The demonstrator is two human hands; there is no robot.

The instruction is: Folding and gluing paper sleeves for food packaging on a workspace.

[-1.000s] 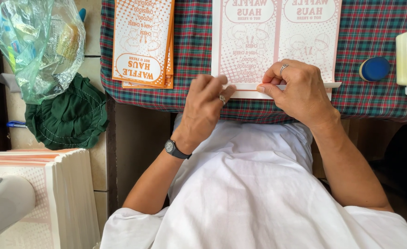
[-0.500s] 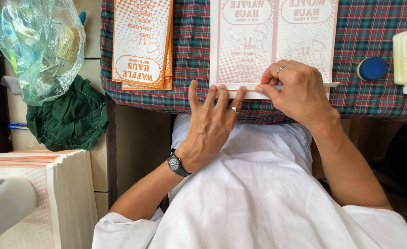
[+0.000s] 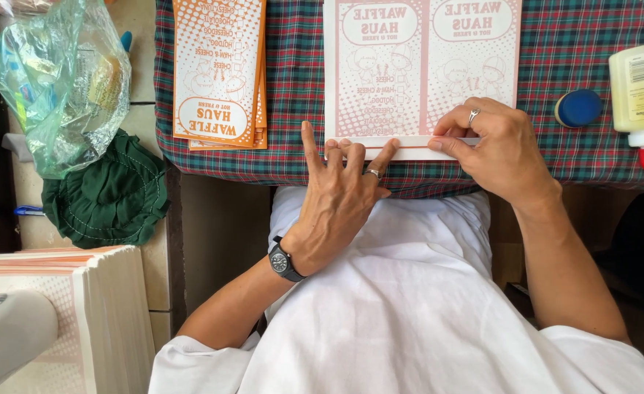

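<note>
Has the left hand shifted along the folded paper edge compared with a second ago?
Yes. The left hand has opened from a curled press into spread fingers and slid slightly toward the paper's left corner, away from the right hand, judged against the pink printed sheet.

Left hand is laid flat, fingers spread; right hand is curled, fingertips pinched together.

Pink-printed flat paper sheet: matt, smooth, its near edge folded. Orange-printed paper bag stack: matt. Red-and-green plaid woven cloth covering the surface: soft, matt. Left of it, clear crinkled plastic bag: glossy. Cream plastic glue bottle: smooth, slight sheen.
</note>
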